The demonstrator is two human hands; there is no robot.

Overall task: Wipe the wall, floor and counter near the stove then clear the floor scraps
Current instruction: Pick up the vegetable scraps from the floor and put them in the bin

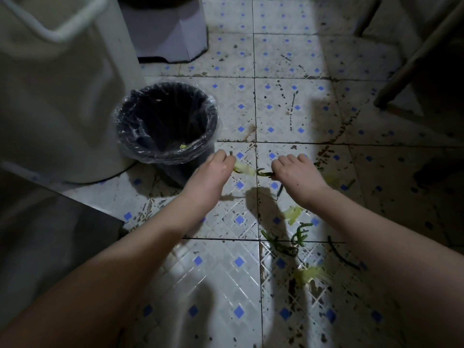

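Green stems (265, 173) pinched in right hand (297, 172), pale leaf (243, 169) gripped in left hand (216, 169), mid-frame beside bin (212, 114). Clearing floor (226, 272) scraps (298, 234); next likely calls for dropping both into bin.

The bin (173, 156) stands open-mouthed just beyond the left hand (216, 169), hemmed on its left by a tall white appliance (62, 101) and behind by a grey box (170, 33). To the right the tiled floor (226, 272) lies open as far as slanting wooden legs (411, 61), strewn only with low vegetable scraps (300, 233).
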